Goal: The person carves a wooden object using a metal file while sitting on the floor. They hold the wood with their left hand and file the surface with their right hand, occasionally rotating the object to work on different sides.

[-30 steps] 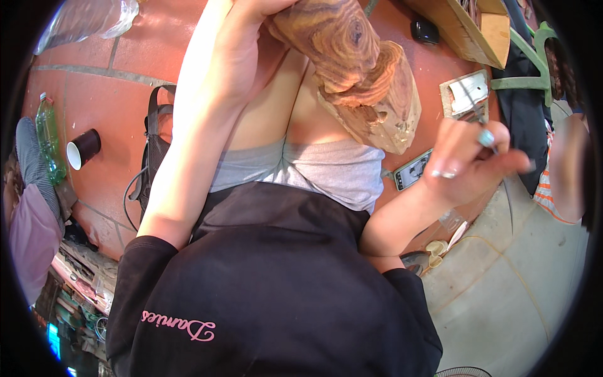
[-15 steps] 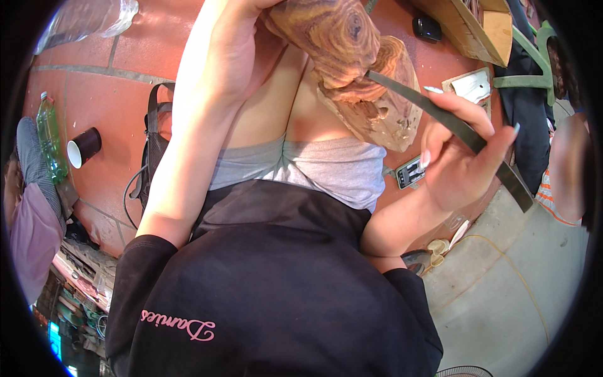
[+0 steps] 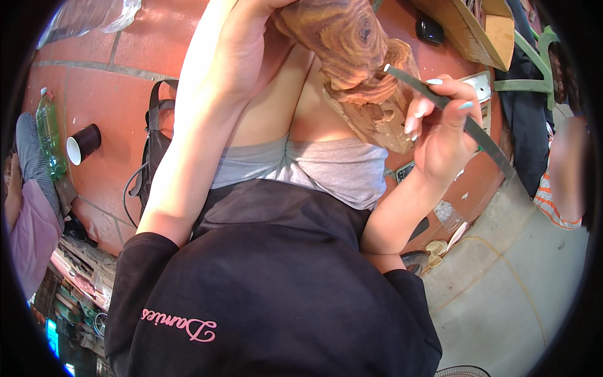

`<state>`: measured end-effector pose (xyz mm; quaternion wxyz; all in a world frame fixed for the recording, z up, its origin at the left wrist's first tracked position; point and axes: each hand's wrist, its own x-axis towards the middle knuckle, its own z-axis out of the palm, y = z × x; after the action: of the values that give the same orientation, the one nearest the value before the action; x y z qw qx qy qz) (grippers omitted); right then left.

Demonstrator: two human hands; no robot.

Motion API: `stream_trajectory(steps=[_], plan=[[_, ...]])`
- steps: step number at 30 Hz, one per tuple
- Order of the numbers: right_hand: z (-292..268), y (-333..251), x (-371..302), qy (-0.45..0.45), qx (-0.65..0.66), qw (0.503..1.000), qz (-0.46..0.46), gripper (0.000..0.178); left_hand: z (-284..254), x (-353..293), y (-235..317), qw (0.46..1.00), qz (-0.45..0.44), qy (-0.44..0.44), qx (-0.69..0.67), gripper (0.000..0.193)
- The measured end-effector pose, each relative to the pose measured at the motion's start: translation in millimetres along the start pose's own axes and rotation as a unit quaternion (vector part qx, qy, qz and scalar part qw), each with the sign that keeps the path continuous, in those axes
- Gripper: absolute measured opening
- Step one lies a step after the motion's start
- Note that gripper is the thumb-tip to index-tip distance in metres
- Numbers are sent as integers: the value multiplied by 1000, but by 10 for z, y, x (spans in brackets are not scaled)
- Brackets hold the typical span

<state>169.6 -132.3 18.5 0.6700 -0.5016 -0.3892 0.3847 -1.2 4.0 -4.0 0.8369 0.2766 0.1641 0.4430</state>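
A carved piece of brown wood (image 3: 342, 44) with swirling grain is above my lap at the top of the view. My left hand (image 3: 248, 44) grips its left side, with the fingers mostly hidden behind the wood. A long, thin, dark flat metal strip (image 3: 491, 151) is pinched between the thumb and fingers of my right hand (image 3: 443, 135). The strip's bright tip lies over the wood's right part, by the carved hollow; whether it touches cannot be told. The rough, paler lower end of the wood is close to my right fingertips.
A black cup (image 3: 85, 144) lies tipped on the red tiles beside a green plastic bottle (image 3: 50, 135). A black bag (image 3: 160, 119) rests left of my legs. At the upper right are a cardboard box (image 3: 480, 31), a black mouse-like object (image 3: 429, 30) and a green chair frame (image 3: 534, 75). Other people sit at both sides.
My right hand has shifted up and left, its fingers closing nearer the strip's tip. The tip now shows bright over the wood. The wood has moved slightly right with my left hand.
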Motion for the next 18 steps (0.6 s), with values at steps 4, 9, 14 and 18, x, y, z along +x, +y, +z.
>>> stream_trajectory(steps=[4, 9, 14, 18], plan=[[14, -5, 50, 15, -3, 999, 31, 28, -1, 0, -5, 1000, 5, 6, 6, 35], [115, -57, 74, 20, -35, 998, 48, 30, 45, -1, 10, 999, -23, 28, -8, 35], [235, -48, 77, 54, -86, 995, 2, 31, -3, -7, -23, 999, -14, 25, 21, 39], [369, -10, 106, 97, -89, 991, -32, 33, 79, -44, -7, 1000, 3, 18, 3, 40]])
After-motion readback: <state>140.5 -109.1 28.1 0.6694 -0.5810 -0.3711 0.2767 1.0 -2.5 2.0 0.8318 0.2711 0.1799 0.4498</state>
